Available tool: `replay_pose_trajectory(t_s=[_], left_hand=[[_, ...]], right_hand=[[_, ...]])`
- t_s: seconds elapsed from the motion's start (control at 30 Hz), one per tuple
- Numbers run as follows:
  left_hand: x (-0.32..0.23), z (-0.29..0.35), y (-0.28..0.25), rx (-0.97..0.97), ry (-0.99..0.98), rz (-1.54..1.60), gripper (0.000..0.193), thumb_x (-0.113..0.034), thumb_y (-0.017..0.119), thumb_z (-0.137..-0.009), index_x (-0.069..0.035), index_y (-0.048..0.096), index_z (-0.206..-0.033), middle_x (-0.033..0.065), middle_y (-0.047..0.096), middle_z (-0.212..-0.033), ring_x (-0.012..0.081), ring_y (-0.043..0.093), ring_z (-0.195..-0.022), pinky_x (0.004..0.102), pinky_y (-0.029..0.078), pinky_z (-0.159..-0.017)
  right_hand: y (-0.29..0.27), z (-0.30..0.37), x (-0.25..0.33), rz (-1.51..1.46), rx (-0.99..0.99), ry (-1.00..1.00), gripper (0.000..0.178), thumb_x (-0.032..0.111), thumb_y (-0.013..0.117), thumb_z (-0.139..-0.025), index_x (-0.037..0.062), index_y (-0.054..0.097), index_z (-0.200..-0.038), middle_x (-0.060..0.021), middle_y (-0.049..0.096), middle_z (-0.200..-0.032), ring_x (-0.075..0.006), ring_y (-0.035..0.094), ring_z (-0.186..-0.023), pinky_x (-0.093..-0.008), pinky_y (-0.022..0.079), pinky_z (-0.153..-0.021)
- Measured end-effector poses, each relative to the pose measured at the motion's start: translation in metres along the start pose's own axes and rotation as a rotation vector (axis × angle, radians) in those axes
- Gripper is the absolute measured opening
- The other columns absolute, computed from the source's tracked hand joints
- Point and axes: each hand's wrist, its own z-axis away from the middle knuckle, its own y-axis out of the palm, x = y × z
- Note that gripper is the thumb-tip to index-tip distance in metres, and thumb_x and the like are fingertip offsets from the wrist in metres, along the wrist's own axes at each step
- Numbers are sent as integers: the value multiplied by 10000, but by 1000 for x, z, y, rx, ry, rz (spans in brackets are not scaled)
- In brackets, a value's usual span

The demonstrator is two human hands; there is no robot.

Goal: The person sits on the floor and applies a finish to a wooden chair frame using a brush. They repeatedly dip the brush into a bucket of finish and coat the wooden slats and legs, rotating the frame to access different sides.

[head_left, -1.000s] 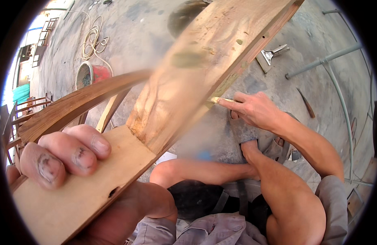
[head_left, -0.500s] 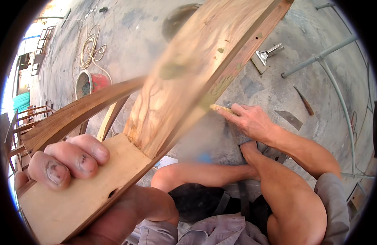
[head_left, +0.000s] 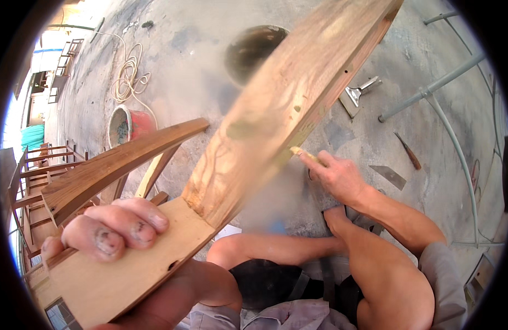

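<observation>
A long wooden furniture part [head_left: 287, 93] slants from my lower left toward the far right. It has a pale flat near end, wavy grain and greenish filler patches along its side edge. My left hand [head_left: 116, 231] is wrapped round the near end, fingers on top and thumb side underneath. My right hand [head_left: 339, 176] pinches a thin yellowish piece [head_left: 299, 152] close to the part's right-hand edge; its exact kind is unclear. Whether that piece touches the wood I cannot tell. A blur lies over the part's middle.
On the grey floor lie a metal wide-bladed scraper [head_left: 358, 94], a pointed tool with a wooden handle [head_left: 413, 159] and a flat grey plate [head_left: 388, 177]. Leftward are a curved wooden piece [head_left: 127, 157], a red bucket [head_left: 141, 124] and coiled cord [head_left: 127, 80]. Grey tubing [head_left: 430, 91] stands right.
The wooden part and my left hand appear shifted slightly right. My right hand, still pinching the yellowish piece, sits slightly lower and turned. The view has shifted a little too.
</observation>
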Motion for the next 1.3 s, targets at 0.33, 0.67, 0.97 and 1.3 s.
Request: replay_pose_trajectory(t_s=[0.33, 0.67, 0.97, 1.3], left_hand=[[-8, -2, 1, 44, -39, 63, 813, -722, 577, -903, -8, 389, -1245, 124, 529, -786, 210, 526, -586, 356, 503, -516], [11, -5, -13, 97, -10, 155, 723, -725, 388, -997, -42, 442, -1230, 138, 562, -855, 247, 597, -670, 395, 552, -601], [10, -12, -9, 10, -70, 133, 600, -654, 394, -1032, -77, 451, -1187, 158, 601, -970, 256, 620, -806, 388, 581, -679], [10, -18, 2, -90, -48, 167, 531, -548, 413, -1049, -37, 526, -1137, 143, 585, -1064, 227, 590, -887, 354, 554, -781]], right_hand=[[-21, 16, -13, -89, -166, 169, 611, 99, 739, -855, 149, 575, -1441, -116, 567, -825, -365, 619, -644, -457, 529, -601], [-60, 11, 39, -776, -450, 41, 355, 23, 509, -995, -35, 611, -1330, -88, 631, -719, -199, 598, -609, -310, 520, -604], [-138, -53, 129, -1128, -293, -323, 407, 42, 517, -1020, -44, 555, -1416, -112, 683, -822, -158, 624, -626, -304, 527, -593], [-128, -52, 140, -1288, -163, -223, 438, 5, 562, -960, -51, 571, -1394, -152, 699, -955, -193, 657, -774, -311, 542, -739]])
